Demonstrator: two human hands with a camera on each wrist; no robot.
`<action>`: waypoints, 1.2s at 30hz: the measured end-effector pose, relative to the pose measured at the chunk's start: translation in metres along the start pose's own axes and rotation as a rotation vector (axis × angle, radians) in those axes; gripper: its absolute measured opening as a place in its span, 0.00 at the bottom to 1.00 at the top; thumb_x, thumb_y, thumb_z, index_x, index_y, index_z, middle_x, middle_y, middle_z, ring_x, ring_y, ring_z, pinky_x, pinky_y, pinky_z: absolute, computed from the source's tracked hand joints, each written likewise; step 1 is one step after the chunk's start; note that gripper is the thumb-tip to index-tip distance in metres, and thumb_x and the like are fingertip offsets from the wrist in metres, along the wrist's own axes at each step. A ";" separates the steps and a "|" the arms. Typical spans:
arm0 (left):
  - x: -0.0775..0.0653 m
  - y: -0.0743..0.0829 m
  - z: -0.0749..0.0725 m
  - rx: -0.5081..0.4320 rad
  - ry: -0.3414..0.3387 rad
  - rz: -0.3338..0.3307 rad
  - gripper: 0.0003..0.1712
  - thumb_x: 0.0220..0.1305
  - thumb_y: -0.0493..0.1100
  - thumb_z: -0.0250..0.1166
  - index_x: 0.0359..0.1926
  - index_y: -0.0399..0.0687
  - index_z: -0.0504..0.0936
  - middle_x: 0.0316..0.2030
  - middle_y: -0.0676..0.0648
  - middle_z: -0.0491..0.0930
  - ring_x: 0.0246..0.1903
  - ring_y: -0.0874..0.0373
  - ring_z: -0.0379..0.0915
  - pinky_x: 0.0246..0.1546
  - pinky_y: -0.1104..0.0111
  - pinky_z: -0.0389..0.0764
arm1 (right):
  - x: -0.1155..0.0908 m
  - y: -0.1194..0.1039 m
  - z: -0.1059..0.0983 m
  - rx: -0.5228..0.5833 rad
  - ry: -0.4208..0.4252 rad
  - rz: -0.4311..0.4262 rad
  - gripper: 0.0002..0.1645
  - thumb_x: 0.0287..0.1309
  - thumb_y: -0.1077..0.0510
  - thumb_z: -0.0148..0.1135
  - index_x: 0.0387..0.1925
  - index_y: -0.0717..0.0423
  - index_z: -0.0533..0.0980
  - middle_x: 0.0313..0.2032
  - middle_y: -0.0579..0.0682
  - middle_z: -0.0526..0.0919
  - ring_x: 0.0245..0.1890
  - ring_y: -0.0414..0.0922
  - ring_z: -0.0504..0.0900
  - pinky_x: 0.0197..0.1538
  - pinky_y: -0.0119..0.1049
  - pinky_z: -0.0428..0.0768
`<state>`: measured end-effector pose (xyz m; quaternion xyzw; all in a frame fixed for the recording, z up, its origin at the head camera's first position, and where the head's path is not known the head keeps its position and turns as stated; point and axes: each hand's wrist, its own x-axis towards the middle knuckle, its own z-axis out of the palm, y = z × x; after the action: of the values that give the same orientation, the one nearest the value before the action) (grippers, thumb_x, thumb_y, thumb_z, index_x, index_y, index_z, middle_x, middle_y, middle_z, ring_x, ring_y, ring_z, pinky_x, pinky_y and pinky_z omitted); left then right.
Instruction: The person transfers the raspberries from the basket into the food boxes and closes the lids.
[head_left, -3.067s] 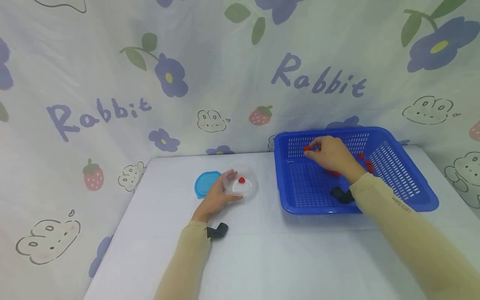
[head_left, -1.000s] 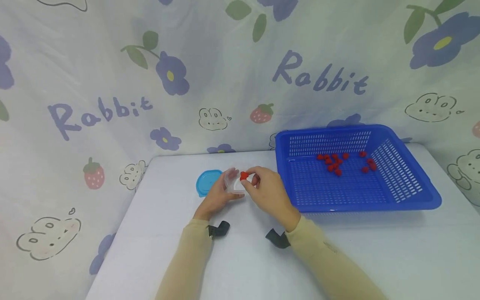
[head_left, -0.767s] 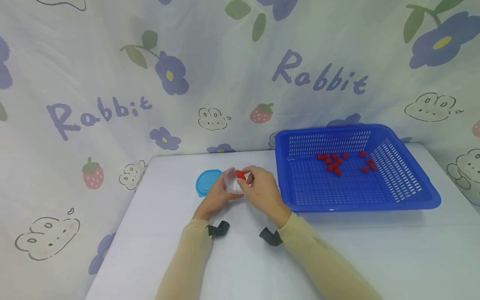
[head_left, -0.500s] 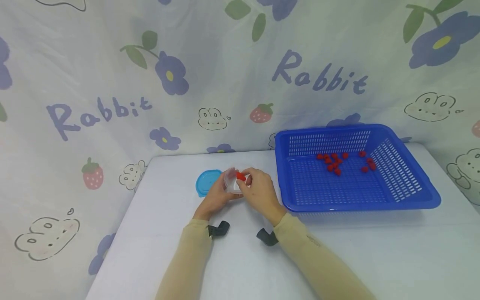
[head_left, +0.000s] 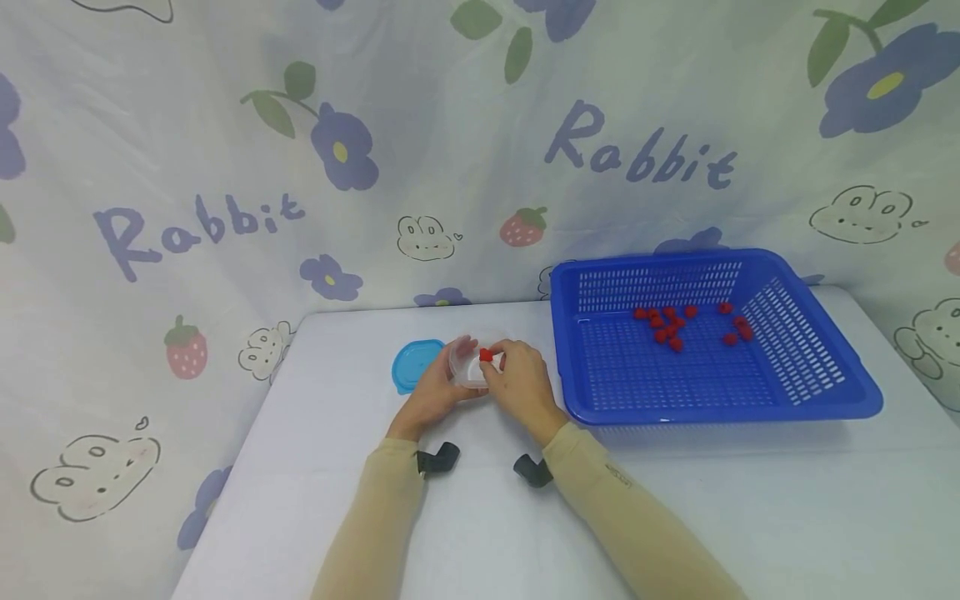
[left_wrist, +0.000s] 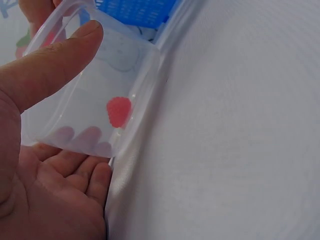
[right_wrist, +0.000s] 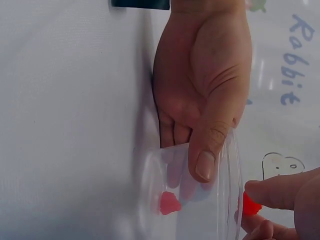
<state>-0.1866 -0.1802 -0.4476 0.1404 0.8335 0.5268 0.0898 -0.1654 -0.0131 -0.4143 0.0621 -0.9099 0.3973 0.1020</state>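
My left hand (head_left: 426, 402) grips a clear plastic tub (left_wrist: 112, 75) near the back of the white table, thumb by the rim and fingers against the outer wall. One red raspberry (left_wrist: 119, 112) lies inside on the tub's bottom; the right wrist view shows it through the wall too. At the tub's mouth, my right hand (head_left: 521, 385) pinches a second raspberry (head_left: 486, 355) between thumb and fingertips. In the right wrist view this pinched raspberry (right_wrist: 251, 204) is just beside the rim, partly covered by the thumb.
A round blue lid (head_left: 412, 367) lies on the table behind the left hand. To the right stands a blue perforated basket (head_left: 705, 408) with several red raspberries (head_left: 670, 333) in it. A patterned curtain (head_left: 450, 150) hangs behind the table.
My right hand has come left from over the basket to the tub, bringing a raspberry. In the last second that raspberry shifted slightly about the tub's mouth. The left hand has stayed in place.
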 end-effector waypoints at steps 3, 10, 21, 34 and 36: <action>-0.003 0.011 -0.001 -0.004 -0.010 0.000 0.52 0.46 0.39 0.74 0.69 0.39 0.53 0.65 0.42 0.61 0.66 0.49 0.53 0.64 0.50 0.56 | 0.001 0.002 0.001 -0.015 -0.002 0.000 0.14 0.52 0.54 0.64 0.39 0.57 0.81 0.21 0.46 0.71 0.23 0.43 0.69 0.25 0.32 0.68; 0.001 -0.003 0.002 0.021 0.012 -0.002 0.53 0.46 0.43 0.75 0.69 0.44 0.54 0.65 0.47 0.63 0.66 0.54 0.54 0.64 0.52 0.56 | 0.000 0.002 0.001 -0.018 -0.010 0.025 0.16 0.52 0.54 0.64 0.43 0.55 0.79 0.22 0.46 0.71 0.24 0.43 0.69 0.26 0.32 0.69; 0.004 -0.017 0.002 0.018 0.024 -0.014 0.52 0.45 0.47 0.75 0.69 0.53 0.55 0.64 0.56 0.63 0.65 0.59 0.56 0.64 0.55 0.57 | -0.007 -0.015 -0.014 0.065 -0.027 -0.040 0.18 0.53 0.52 0.64 0.46 0.53 0.78 0.25 0.48 0.74 0.26 0.42 0.69 0.27 0.31 0.70; 0.004 -0.012 0.003 0.015 0.039 -0.099 0.50 0.45 0.47 0.75 0.68 0.63 0.56 0.63 0.60 0.63 0.65 0.60 0.55 0.64 0.51 0.56 | -0.005 -0.036 -0.055 0.105 0.031 -0.135 0.15 0.55 0.53 0.63 0.45 0.52 0.78 0.24 0.45 0.72 0.22 0.41 0.68 0.22 0.31 0.68; 0.003 -0.012 0.003 0.002 0.035 -0.095 0.50 0.46 0.46 0.74 0.68 0.60 0.56 0.64 0.58 0.63 0.65 0.60 0.56 0.65 0.52 0.55 | -0.004 -0.036 -0.062 0.103 0.057 -0.159 0.15 0.54 0.53 0.63 0.44 0.52 0.79 0.24 0.46 0.72 0.21 0.40 0.67 0.21 0.31 0.67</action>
<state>-0.1904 -0.1810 -0.4596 0.0915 0.8412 0.5235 0.0997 -0.1457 0.0082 -0.3489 0.1280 -0.8771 0.4360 0.1556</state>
